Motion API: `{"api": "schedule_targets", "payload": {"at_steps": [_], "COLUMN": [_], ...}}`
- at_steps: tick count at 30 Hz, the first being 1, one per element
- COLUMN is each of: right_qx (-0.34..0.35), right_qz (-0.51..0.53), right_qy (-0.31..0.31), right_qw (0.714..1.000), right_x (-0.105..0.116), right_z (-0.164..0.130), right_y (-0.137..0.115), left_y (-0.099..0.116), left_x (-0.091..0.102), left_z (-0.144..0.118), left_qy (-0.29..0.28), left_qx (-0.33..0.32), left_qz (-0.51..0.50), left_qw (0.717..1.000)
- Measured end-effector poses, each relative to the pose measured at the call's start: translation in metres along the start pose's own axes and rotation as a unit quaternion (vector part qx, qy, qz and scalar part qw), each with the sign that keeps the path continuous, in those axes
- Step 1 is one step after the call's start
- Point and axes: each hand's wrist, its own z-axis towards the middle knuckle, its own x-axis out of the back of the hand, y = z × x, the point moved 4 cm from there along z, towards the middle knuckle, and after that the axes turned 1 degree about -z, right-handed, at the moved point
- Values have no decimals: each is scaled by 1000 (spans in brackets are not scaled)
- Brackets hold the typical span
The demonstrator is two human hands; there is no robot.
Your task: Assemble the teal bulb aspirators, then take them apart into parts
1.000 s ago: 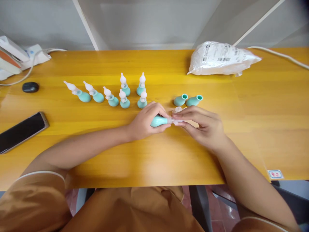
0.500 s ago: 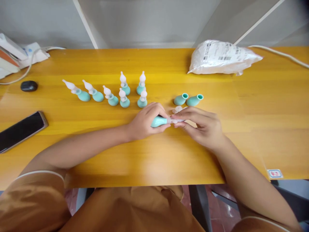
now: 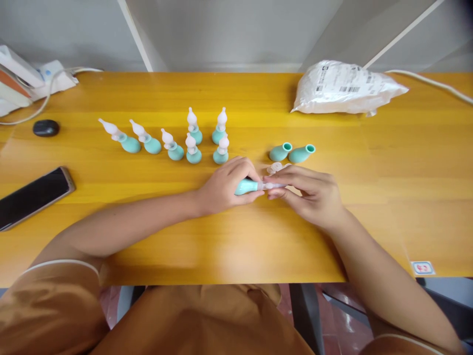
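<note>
My left hand (image 3: pixel 227 185) is closed round a teal squeeze bulb (image 3: pixel 246 187), which lies sideways with its neck to the right. A clear nozzle piece (image 3: pixel 269 186) sits at the bulb's mouth, and my right hand (image 3: pixel 312 195) pinches its far end between thumb and fingers. Just behind my right fingers lie small clear plastic parts (image 3: pixel 275 168), partly hidden. Beyond them two bare teal bulbs (image 3: pixel 280 152) stand with their mouths uncovered. To the left several teal bulbs fitted with pale bulbous tips (image 3: pixel 175 151) stand upright on the wooden table (image 3: pixel 177 251).
A white plastic parcel bag (image 3: pixel 343 91) lies at the back right beside a white cable (image 3: pixel 428 81). On the left are a black mouse (image 3: pixel 46 128) and a phone (image 3: pixel 35 197). A small sticker (image 3: pixel 423 267) marks the front right edge. A grey partition (image 3: pixel 229 34) stands behind.
The whole view has shifted slightly, so things on the table appear a little further right. Both hands keep the same hold on the bulb and its nozzle piece.
</note>
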Motion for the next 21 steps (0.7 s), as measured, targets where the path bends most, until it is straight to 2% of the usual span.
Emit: {"api": "schedule_targets", "payload": {"at_steps": [6, 13, 21], "right_qx": [0, -12, -19], "right_qz": [1, 12, 29], "right_qy": [-10, -10, -15], "right_qw": [1000, 1000, 999], "right_x": [-1, -2, -3], "right_z": [0, -1, -1], "right_y": [-1, 0, 1], "left_y": [2, 0, 0], "left_x": [0, -1, -1], "left_z": [0, 0, 0], "left_qy": [4, -9, -11], "left_qx": [-18, 10, 9], "left_qz": [11, 7, -4], "left_qw": [1000, 1000, 1000]}}
